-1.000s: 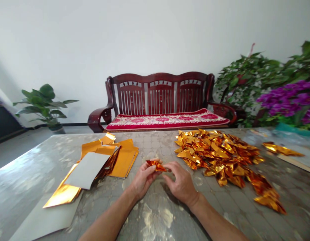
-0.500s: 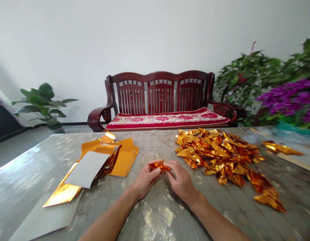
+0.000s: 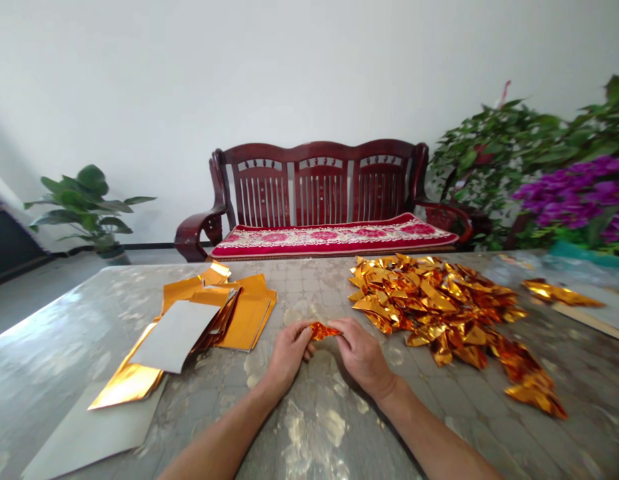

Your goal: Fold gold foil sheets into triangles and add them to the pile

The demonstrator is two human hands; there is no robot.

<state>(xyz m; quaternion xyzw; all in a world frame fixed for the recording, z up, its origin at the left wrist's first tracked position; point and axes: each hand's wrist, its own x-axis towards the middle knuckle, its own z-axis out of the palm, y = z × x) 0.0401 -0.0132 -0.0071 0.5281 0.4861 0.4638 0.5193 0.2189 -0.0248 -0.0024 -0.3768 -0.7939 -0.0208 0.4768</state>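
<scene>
Between my two hands, over the middle of the table, is a small folded piece of shiny orange-gold foil paper [image 3: 323, 331] with pointed ends. My left hand [image 3: 289, 353] pinches its left end, fingers curled beneath. The right end is gripped between the thumb and fingers of my right hand [image 3: 363, 357]. A heap of similar folded foil pieces [image 3: 434, 300] lies to the right, trailing toward the near right. To the left is a loose stack of flat gold foil sheets [image 3: 247, 313], with a sheet lying grey side up [image 3: 174, 337] on top.
The patterned grey table [image 3: 309, 413] spans the front. A grey sheet [image 3: 94, 430] lies at near left. Clear plastic [image 3: 519, 267] and a board [image 3: 594, 313] are at far right. Behind stand a wooden bench [image 3: 322, 190], a potted plant [image 3: 92, 213] and purple flowers [image 3: 579, 193].
My left hand has shifted its hold to the foil piece's left end, its thumb no longer lying across the front. More of the piece's middle shows between my hands.
</scene>
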